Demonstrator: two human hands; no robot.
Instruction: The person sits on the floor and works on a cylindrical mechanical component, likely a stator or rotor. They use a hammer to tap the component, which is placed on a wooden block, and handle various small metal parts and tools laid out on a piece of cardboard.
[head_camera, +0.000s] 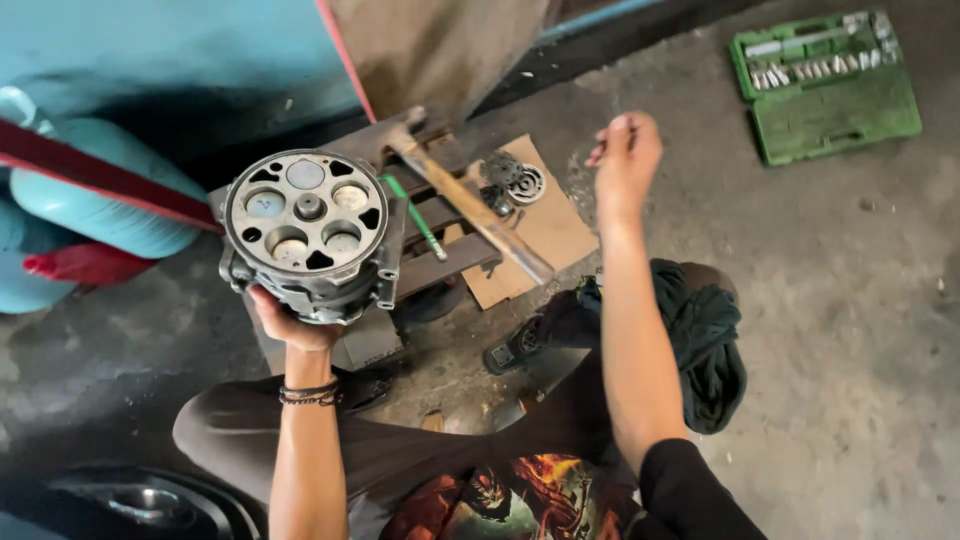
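Cradling from below in the left hand (285, 322): a heavy round compressor body (308, 235) of grey cast metal, grip wrapped under its ribbed housing, flat circular face turned up, showing five round piston bores around a central shaft and dark wedge-shaped ports at the rim. Raised above the floor, right hand (626, 150), fingers curled loosely together, nothing visibly held; whether anything small is pinched there, cannot tell. Lying just beside the compressor on a dark wooden pallet (440, 262): a hammer (468, 205) with worn pale wooden handle and steel head, a thin green-handled tool (412, 215), round metal valve plates (516, 180) on a brown cardboard sheet (548, 232). Resting well apart on rough grey concrete floor (850, 300): an open green plastic socket set case (826, 85), rectangular, shiny sockets in rows. Draped over the knee, a dark green rag (708, 345).
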